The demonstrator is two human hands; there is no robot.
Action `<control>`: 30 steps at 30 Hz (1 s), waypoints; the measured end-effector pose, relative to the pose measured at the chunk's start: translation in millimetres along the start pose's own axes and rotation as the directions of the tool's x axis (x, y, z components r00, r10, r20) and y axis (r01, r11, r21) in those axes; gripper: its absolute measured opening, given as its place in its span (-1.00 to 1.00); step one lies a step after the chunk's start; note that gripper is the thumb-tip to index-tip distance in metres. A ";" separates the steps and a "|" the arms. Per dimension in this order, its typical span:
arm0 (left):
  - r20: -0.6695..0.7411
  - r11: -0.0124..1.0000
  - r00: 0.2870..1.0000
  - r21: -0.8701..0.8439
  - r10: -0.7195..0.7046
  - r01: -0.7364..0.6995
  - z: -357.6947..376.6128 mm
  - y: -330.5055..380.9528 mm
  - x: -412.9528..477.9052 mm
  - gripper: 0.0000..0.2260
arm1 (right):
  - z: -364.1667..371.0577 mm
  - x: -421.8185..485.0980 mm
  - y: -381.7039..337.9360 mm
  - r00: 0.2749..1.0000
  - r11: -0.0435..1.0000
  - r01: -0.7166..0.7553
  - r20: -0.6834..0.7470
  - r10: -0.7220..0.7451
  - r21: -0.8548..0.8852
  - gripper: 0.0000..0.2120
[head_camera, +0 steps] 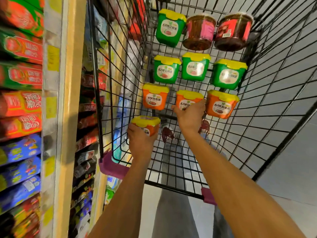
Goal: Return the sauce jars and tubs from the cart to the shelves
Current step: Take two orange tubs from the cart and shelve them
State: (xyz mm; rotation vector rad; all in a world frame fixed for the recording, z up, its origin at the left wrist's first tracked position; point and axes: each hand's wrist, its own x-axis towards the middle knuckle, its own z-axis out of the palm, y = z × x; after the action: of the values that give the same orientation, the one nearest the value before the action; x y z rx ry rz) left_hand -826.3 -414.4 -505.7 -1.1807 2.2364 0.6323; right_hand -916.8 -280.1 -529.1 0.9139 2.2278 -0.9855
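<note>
Two bare hands reach into the black wire cart (pixel 257 103): the left hand (pixel 141 143) clamps a yellow-lidded orange plastic tub (pixel 145 124), the right hand (pixel 189 115) closes fingers around another orange tub (pixel 186 98), green tubs (pixel 195 66) beyond the fingertips.

1. Both bare forearms enter from 6 o'clock and reach toward 12, roughly parallel, the right one extended further.
2. Left hand (pixel 139 143): back of hand to camera, fingers wrapped round the underside of an orange tub (pixel 145 124), thumb side at 9 o'clock. Tub is gripped and held.
3. Right hand (pixel 189 115): back of hand to camera, fingers curled at 12 o'clock over the front of a second orange tub (pixel 187 98). Contact clear, full grip hard to tell.
</note>
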 end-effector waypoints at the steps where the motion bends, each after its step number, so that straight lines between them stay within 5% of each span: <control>1: 0.003 1.000 1.000 0.008 0.000 0.000 0.3 0.2 0.7 -0.02 | 1.1 2.0 -0.1 1.000 1.000 -0.009 -0.002 0.009 -0.006 0.08; 6: 0.035 0.999 0.999 0.034 0.003 -0.004 -0.6 -0.2 1.5 0.03 | -3.8 5.4 4.9 0.998 0.999 0.008 -0.060 -0.005 0.051 -0.15; 19: 0.044 0.989 0.988 -0.019 0.150 -0.149 -49.6 23.2 -30.1 -0.14 | -80.5 -26.4 14.3 0.973 0.971 0.230 0.045 -0.227 -0.073 -0.34; 30: -0.143 0.909 0.931 -0.210 0.336 -0.360 -177.8 76.8 -108.8 -0.08 | -201.5 -97.0 -78.7 0.862 0.858 0.499 -0.029 -0.506 -0.123 -0.24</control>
State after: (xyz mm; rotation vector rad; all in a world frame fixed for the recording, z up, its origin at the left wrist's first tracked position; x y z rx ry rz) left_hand -880.6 -420.0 -290.4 -0.9387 2.5439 1.0205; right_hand -953.9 -197.3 -310.1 0.3071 2.6110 -1.0458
